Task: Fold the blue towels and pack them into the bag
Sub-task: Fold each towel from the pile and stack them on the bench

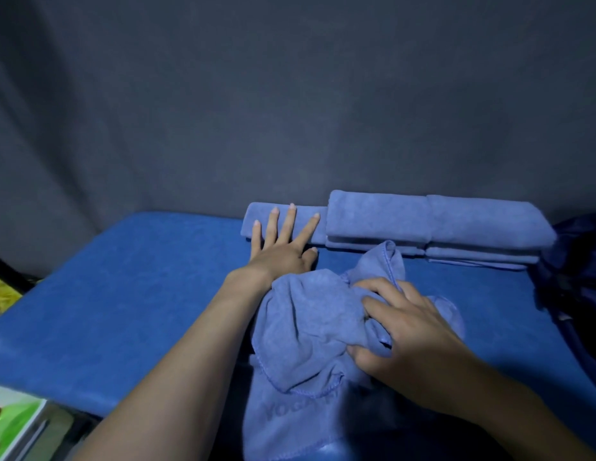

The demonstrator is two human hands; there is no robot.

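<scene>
A crumpled blue towel lies bunched at the near middle of the blue table and hangs over its front edge. My right hand grips a fold of this towel. My left hand lies flat with fingers spread, its fingertips on a single folded blue towel at the back. Two stacks of folded blue towels stand side by side right of that one. A dark blue bag sits at the table's right end, partly cut off by the frame.
A dark grey curtain hangs right behind the table. At the lower left, below the table edge, lie a green and white printed sheet and a yellow item.
</scene>
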